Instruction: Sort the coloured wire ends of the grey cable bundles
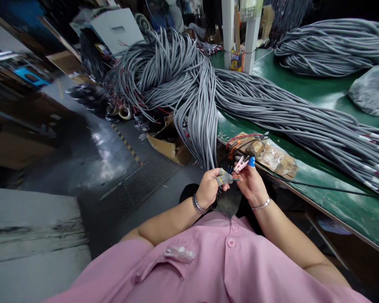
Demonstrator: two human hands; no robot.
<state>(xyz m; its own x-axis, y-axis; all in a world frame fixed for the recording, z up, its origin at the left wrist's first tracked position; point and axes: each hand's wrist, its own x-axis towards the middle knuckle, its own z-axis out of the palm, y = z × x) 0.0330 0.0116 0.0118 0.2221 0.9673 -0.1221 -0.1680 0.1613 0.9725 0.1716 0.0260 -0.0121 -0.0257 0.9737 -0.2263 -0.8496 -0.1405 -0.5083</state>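
My left hand (208, 186) is closed around the end of a grey cable (225, 178), with thin coloured wires sticking out of it toward the right. My right hand (252, 182) is closed on a small pink clip-like tool (241, 164) with a blue tip, held right at those wire ends. Both hands meet just in front of the green table's edge (303, 168). A big bundle of grey cables (196, 109) hangs over that edge directly above my hands.
More grey cables (303, 122) lie across the green table, with another coil (331, 46) at the back. A brown taped pad (271, 156) sits on the table edge. A clear bag (372, 90) lies at right. Cardboard box (167, 145) and clutter cover the floor at left.
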